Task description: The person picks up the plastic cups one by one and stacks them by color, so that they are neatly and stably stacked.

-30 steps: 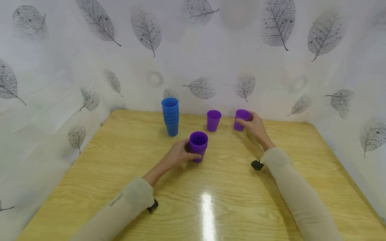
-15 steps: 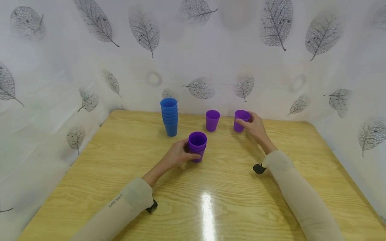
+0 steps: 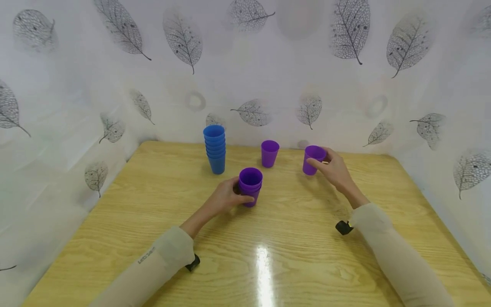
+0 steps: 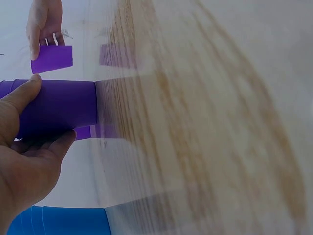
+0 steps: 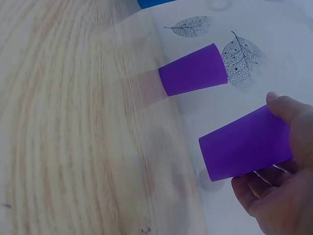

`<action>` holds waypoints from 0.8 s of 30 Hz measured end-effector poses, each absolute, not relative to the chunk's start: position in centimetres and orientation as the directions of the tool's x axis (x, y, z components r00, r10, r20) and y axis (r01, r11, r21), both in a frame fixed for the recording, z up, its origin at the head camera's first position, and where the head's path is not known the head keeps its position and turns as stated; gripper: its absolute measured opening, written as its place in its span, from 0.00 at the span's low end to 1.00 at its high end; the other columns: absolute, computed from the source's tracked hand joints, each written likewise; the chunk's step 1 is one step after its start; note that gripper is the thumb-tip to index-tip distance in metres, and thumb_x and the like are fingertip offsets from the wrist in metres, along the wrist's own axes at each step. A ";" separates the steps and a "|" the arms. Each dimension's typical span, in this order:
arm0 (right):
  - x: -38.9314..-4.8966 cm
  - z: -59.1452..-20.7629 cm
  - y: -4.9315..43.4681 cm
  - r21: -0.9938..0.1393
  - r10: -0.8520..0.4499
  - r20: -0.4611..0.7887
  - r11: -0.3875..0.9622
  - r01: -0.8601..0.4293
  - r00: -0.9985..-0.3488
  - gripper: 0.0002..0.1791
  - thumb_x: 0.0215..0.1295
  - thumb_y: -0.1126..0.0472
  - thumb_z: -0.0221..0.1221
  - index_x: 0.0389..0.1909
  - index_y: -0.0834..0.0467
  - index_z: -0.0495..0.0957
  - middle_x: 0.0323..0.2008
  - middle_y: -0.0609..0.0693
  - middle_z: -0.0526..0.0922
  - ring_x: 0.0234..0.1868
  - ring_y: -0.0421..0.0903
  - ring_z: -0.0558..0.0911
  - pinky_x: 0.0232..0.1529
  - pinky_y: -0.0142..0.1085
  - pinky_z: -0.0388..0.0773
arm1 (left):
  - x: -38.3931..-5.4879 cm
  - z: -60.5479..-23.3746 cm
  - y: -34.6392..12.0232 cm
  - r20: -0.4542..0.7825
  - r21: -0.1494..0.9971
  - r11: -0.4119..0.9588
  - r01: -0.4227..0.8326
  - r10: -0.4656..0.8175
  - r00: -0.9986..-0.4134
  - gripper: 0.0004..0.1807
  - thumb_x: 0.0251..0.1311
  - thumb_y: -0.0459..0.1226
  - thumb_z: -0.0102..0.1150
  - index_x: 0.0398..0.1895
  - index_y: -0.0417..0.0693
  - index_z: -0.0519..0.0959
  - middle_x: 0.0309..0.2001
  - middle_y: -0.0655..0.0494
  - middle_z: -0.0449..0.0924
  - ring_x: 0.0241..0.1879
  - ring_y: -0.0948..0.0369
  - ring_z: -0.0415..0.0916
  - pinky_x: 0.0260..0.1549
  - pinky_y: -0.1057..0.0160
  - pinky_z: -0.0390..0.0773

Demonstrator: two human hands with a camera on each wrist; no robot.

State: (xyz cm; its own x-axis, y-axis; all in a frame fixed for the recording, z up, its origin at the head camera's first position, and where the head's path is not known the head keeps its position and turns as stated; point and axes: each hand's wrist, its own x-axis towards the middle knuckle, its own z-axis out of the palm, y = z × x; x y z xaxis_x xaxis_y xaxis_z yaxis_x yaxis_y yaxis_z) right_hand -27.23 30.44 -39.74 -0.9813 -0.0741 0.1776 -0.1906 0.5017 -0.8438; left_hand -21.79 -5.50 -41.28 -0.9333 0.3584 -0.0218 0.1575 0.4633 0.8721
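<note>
My left hand [image 3: 223,197] grips a short stack of nested purple cups [image 3: 250,192], thumb across the near side and fingers round the back. Upright, the stack stands on the table, as the left wrist view shows. Further back on the right, my right hand [image 3: 336,172] holds a single purple cup [image 5: 242,147] between thumb and fingers. That cup hangs a little above the tabletop, slightly tilted, with a gap under its base in both wrist views. Between the hands and further back, another purple cup [image 3: 269,157] stands alone, mouth up.
A tall stack of nested blue cups [image 3: 217,164] stands at the back left of the wooden table [image 3: 153,192]. Behind the table's far edge hangs a pale cloth [image 3: 261,64] printed with leaves. Black wrist cameras sit under both sleeves.
My right hand has lifted the single purple cup off the table and brought it slightly right and nearer. The left hand and its stack have stayed put.
</note>
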 end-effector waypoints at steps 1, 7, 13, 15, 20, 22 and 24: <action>-27.0 -39.6 30.5 -0.843 -0.076 0.177 0.502 -0.191 -0.981 0.39 0.71 0.49 0.66 0.74 0.66 0.65 0.60 0.66 0.79 0.60 0.58 0.77 0.64 0.51 0.73 | -21.8 -41.3 -5.5 -0.021 0.872 0.463 0.158 0.359 -0.933 0.36 0.57 0.38 0.78 0.68 0.39 0.75 0.58 0.45 0.82 0.57 0.51 0.79 0.62 0.51 0.77; -25.7 -38.7 30.5 -0.839 -0.095 0.179 0.505 -0.202 -0.979 0.40 0.71 0.49 0.66 0.74 0.66 0.65 0.60 0.66 0.79 0.60 0.56 0.79 0.61 0.42 0.78 | -21.8 -41.3 -5.6 -0.022 0.871 0.464 0.162 0.365 -0.931 0.35 0.58 0.39 0.77 0.67 0.39 0.75 0.58 0.45 0.82 0.57 0.52 0.79 0.61 0.51 0.78; -24.5 -38.0 30.1 -0.846 -0.141 0.200 0.474 -0.243 -0.970 0.36 0.72 0.52 0.66 0.73 0.66 0.66 0.60 0.65 0.80 0.55 0.47 0.81 0.52 0.26 0.79 | -21.8 -41.3 -5.7 -0.016 0.870 0.465 0.166 0.362 -0.932 0.35 0.58 0.38 0.77 0.67 0.38 0.75 0.57 0.45 0.82 0.56 0.52 0.80 0.60 0.51 0.78; -24.1 -37.9 30.0 -0.845 -0.147 0.198 0.476 -0.245 -0.969 0.36 0.72 0.52 0.66 0.72 0.65 0.67 0.60 0.65 0.80 0.55 0.46 0.81 0.52 0.25 0.78 | -21.8 -41.3 -5.7 -0.017 0.869 0.467 0.165 0.361 -0.932 0.35 0.58 0.39 0.77 0.67 0.38 0.75 0.57 0.45 0.82 0.56 0.52 0.80 0.60 0.51 0.78; -23.3 -37.5 29.7 -0.840 -0.155 0.194 0.483 -0.245 -0.969 0.35 0.72 0.52 0.65 0.73 0.64 0.67 0.60 0.63 0.80 0.56 0.46 0.81 0.53 0.25 0.78 | -21.8 -41.3 -5.6 -0.024 0.869 0.468 0.158 0.358 -0.933 0.35 0.58 0.39 0.77 0.68 0.38 0.74 0.58 0.45 0.82 0.57 0.52 0.80 0.61 0.51 0.78; -23.0 -37.2 29.6 -0.839 -0.159 0.197 0.483 -0.251 -0.967 0.35 0.72 0.53 0.65 0.73 0.64 0.67 0.60 0.63 0.80 0.54 0.44 0.81 0.52 0.24 0.78 | -21.8 -41.3 -5.6 -0.023 0.872 0.464 0.157 0.359 -0.933 0.35 0.58 0.38 0.77 0.67 0.38 0.74 0.58 0.44 0.82 0.57 0.51 0.80 0.61 0.51 0.78; -22.7 -37.0 29.5 -0.837 -0.164 0.200 0.483 -0.256 -0.966 0.35 0.72 0.53 0.66 0.73 0.64 0.67 0.60 0.63 0.80 0.53 0.43 0.82 0.52 0.24 0.78 | -21.8 -41.2 -5.6 -0.022 0.873 0.461 0.159 0.362 -0.932 0.35 0.58 0.38 0.77 0.67 0.37 0.74 0.58 0.44 0.82 0.57 0.51 0.80 0.61 0.51 0.78</action>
State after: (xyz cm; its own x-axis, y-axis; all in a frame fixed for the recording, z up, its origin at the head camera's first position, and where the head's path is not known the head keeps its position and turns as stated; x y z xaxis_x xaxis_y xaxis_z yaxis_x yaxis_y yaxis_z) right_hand -22.71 29.50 -37.01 -0.9658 -0.1643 0.2005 -0.2560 0.4833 -0.8372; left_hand -21.82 -5.55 -41.25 -0.9320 0.3618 -0.0217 0.1588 0.4614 0.8728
